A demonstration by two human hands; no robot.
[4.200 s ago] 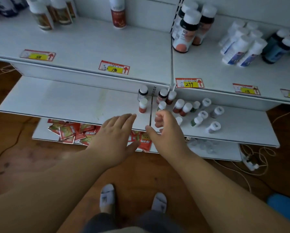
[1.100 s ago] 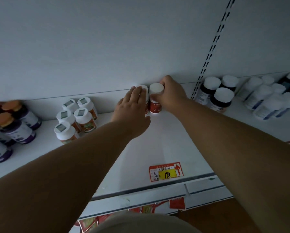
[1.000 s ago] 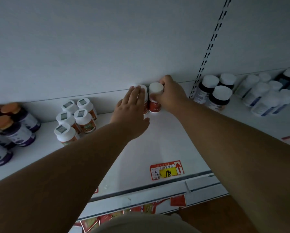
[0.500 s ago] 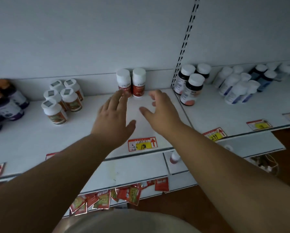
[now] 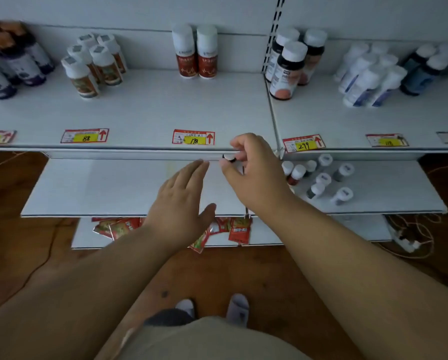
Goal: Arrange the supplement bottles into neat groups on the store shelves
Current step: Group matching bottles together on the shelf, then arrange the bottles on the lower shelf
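Here, the left hand (image 5: 180, 203) is held flat over the middle shelf (image 5: 113, 188), fingers straight, nothing gripped. Two red-labelled bottles (image 5: 195, 51) are stood touching on the upper shelf (image 5: 145, 110). The right hand (image 5: 254, 172) is curled, fingers seemingly pinched on a small dark-capped bottle (image 5: 229, 159).

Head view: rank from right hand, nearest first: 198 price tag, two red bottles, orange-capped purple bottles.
1. 198 price tag: upper shelf's front edge, just left of the right hand.
2. Two red bottles: back of upper shelf.
3. Orange-capped purple bottles: far left.
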